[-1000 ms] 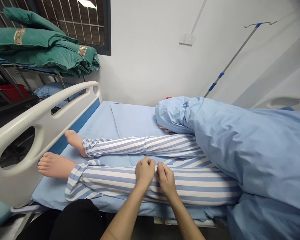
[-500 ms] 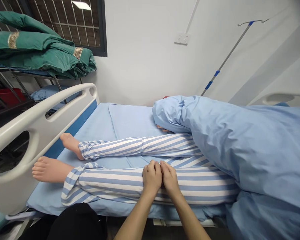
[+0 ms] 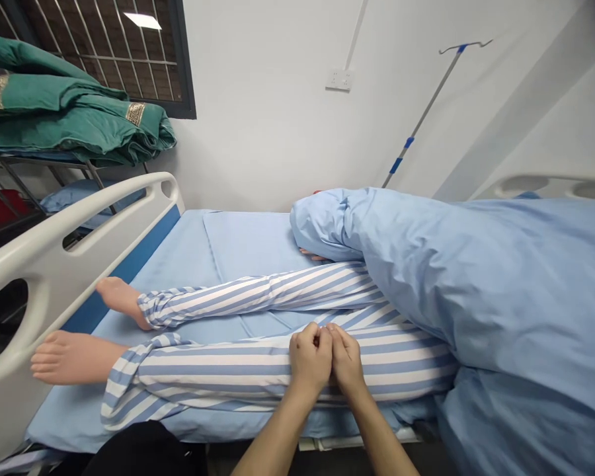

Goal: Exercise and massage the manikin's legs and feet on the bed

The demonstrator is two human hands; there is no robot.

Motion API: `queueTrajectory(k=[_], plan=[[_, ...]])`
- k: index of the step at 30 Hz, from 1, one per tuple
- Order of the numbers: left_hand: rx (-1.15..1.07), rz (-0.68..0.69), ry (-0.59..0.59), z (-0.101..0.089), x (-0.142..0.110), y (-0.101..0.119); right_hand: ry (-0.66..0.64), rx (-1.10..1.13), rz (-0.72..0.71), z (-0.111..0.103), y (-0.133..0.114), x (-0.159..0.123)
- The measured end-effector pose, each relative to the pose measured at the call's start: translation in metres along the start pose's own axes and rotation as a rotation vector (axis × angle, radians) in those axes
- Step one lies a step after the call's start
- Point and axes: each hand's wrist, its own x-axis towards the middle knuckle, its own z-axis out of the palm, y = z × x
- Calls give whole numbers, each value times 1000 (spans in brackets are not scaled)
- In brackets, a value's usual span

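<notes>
My left hand [image 3: 310, 357] is curled into a loose fist on the near leg, around the knee. Against it rests my right hand [image 3: 347, 359], also closed, the two sets of knuckles touching. Nothing shows in either fist. Beneath them are blue-and-white striped trousers [image 3: 213, 370] on a manikin lying along the bed. Its smooth, bare near foot [image 3: 79, 357] and far foot [image 3: 121, 299] point toward the footboard. A light blue quilt [image 3: 506, 277] is folded back over the upper body, with fingertips [image 3: 311, 254] peeking out under its edge.
The white footboard [image 3: 99, 205] of the bed stands at the left. Pale blue sheet [image 3: 242, 238] covers the mattress. Behind are a wall socket [image 3: 339, 80] and an IV pole [image 3: 426, 112]. Green folded quilts [image 3: 74, 112] lie on a rack by the barred window. My dark-clothed knee [image 3: 146, 449] is at the bedside.
My view has shifted to the right. Both fists have moved along the near leg toward the quilt, and the small gap between them has closed. The leg and quilt lie as before.
</notes>
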Motion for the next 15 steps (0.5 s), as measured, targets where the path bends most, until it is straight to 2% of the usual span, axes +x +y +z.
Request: queueTrajectory(k=[2,4,9,15], plan=[[-22,-19,2,8,0,0,10,56,65,-5,-4,3],[-3,-25,0,13,1,-3,-7,3,67,-12,-9,4],[31,-11,-25,13,1,-1,36,-295,-93,-32,-6,0],[-110,4,-86,24,-1,15,38,-220,-78,-38,4,1]])
